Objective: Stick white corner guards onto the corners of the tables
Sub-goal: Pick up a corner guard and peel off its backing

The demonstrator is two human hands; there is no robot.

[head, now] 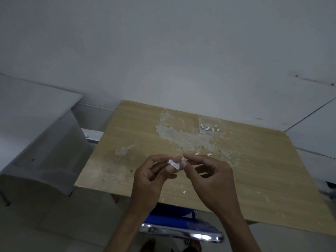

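Now, line by line:
Left hand: the left hand [154,171] is raised above the near middle of the tabletop, its thumb and fingertips curled in and pinching a small white corner guard [173,163].
Right hand: the right hand [209,173] meets it from the right, thumb and forefinger pinched on the right end of the same piece, the other fingers loosely curled below.
Corner guard: held in the air between both hands, touching both, above the tabletop rather than on it; whether a backing strip is attached is too small to tell.
Tabletop: the wooden tabletop [138,128] has a large pale worn patch across its middle and far part.
Box: a clear plastic box [211,127] sits far right of the patch, with a few white pieces inside.
Scraps: small white scraps [209,155] lie just beyond the right hand, and another bit [184,192] lies near the front edge.
Chair: a blue chair [172,213] with a chrome frame is tucked under the near edge.
White desk: a white desk [36,106] stands at the left.
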